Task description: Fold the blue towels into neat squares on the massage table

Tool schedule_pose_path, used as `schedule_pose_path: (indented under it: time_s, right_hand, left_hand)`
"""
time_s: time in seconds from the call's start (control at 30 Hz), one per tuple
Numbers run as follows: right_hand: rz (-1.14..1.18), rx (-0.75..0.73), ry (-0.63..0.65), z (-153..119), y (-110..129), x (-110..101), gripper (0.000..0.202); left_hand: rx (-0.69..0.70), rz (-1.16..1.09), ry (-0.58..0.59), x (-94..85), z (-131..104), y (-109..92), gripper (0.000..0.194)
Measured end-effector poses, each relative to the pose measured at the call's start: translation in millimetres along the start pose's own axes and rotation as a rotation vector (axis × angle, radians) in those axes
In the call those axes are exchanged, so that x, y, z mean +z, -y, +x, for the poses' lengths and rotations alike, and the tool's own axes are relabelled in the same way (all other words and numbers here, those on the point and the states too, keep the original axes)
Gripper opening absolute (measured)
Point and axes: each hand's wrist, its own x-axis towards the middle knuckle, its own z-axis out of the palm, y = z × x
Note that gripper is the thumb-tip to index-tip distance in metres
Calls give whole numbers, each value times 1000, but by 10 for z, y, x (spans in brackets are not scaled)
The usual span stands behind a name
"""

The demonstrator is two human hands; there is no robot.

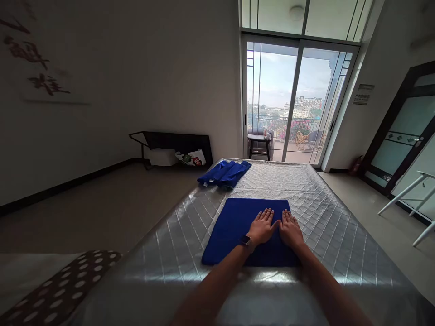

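A dark blue cloth (234, 226), folded into a flat rectangle, lies on the table in front of me. My left hand (263, 226) rests flat on its right half, fingers stretched out and a watch on the wrist. Beside it, my right hand (291, 229) lies palm down along the cloth's right edge, also with straight fingers. The two thumbs meet or nearly meet. Farther back on the left is a second blue cloth piece (226, 174), loosely bunched, with small white labels showing.
A silvery quilted cover (183, 226) spreads over the table. Brown polka-dot fabric (81, 276) lies at the lower left. Against the wall stands a dark low rack (176, 140) with a printed bag (192, 158). A white stool (413, 199) is on the right, with glass sliding doors (295, 99) behind.
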Motion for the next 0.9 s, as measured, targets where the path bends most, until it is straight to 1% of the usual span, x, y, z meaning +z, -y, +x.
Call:
schedule_pose_path:
  time_s: [0.07,0.2,0.27,0.33,0.43,0.57,0.67,0.8,0.9]
  right_hand:
    - [22,16,-9,-4,24,-14,63]
    - [7,21,-10,-21,46,-34,64]
    - [-22,24,0,-13,42,-40,64]
    - [-53,21,18,25,39,-55,64]
    - [-71,5,26,162,54,-111,63]
    - [-28,-30,-53,449,82,-201,62]
    - [12,12,-33,627,59,-210,62]
    - [42,61,14,717,-3,-137,64]
    - [63,68,9,722,-20,-79,65]
  left_hand:
    - [-54,15,-11,-69,-120,242,70]
    - [-233,51,-23,-263,-375,852,79]
    - [-313,70,-32,-303,-464,1114,82]
    - [-354,82,-44,-283,-508,1285,85]
    - [-369,80,-77,-195,-508,1376,88]
    - [-346,83,-127,-87,-482,1400,88]
    - [-319,95,-156,-17,-477,1456,88]
    - [-312,116,-153,41,-480,1547,89]
    - [-322,117,-103,-20,-487,1568,87]
